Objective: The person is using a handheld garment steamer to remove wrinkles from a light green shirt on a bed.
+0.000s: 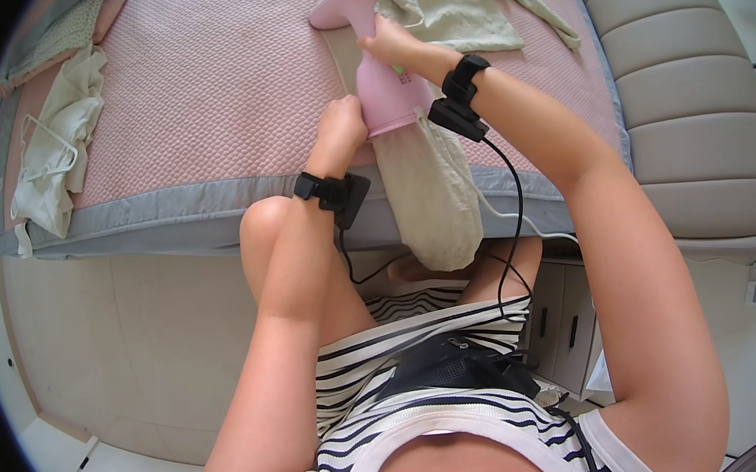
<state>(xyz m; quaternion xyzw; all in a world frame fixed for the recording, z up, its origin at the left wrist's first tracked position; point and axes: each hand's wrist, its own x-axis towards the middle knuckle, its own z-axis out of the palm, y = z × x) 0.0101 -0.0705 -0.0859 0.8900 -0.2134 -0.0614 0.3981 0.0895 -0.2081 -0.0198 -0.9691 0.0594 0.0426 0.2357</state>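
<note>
A pink handheld garment steamer (pixel 393 92) is in my right hand (pixel 397 45), whose fingers are wrapped round its handle. Its wide head points away, toward the far side of the bed. Beneath it lies a pale green garment (pixel 455 14), spread on the bed; one long part of it hangs over the near edge toward my legs. My left hand (pixel 342 125) is closed beside the steamer's base, at the garment's left edge. What its fingers pinch is hidden from view.
The bed has a pink quilted cover (pixel 218 86) with a grey border. At its left lie a white garment (pixel 59 171) and a white hanger (pixel 47 154). A padded grey headboard (pixel 679 76) stands at right. A white cord (pixel 527 220) runs past the bed edge above a drawer cabinet (pixel 560 317).
</note>
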